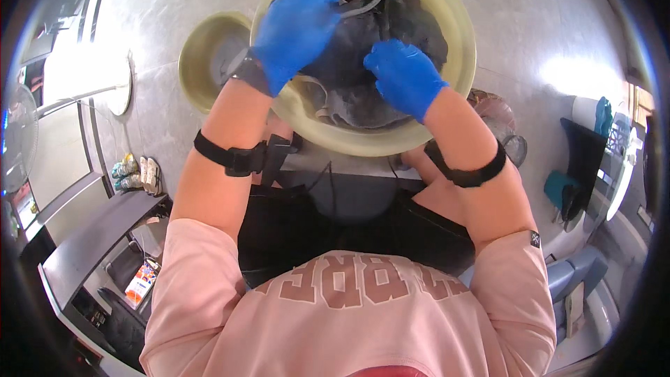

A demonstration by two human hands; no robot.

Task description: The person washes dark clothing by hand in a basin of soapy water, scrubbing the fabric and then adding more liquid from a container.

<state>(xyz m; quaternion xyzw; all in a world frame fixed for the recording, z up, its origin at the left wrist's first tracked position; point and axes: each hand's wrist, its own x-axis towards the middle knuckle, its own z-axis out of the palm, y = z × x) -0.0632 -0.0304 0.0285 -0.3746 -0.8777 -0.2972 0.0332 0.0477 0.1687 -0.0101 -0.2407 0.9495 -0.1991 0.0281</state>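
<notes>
A large pale-yellow plastic basin point(460, 52) stands on the floor before me with a heap of wet-looking dark cloth point(361, 52) in it. My left hand point(298, 34), in a blue rubber glove and slightly blurred, is curled at the upper left of the heap, gripping its edge. A light cord point(364, 9) runs across the cloth from beside those fingers. My right hand point(405, 76), gloved the same way, is closed on the cloth near the middle right. Its fingertips are partly hidden. Another pale strap point(322, 91) lies along the near left side of the heap.
A smaller yellow basin point(191, 63) stands left of the large one, partly behind my left forearm. Reddish and clear vessels point(494, 110) sit near my right forearm. Shoes point(151, 175) and a dark counter point(99, 246) are at left; a dark chair point(583, 149) is at right.
</notes>
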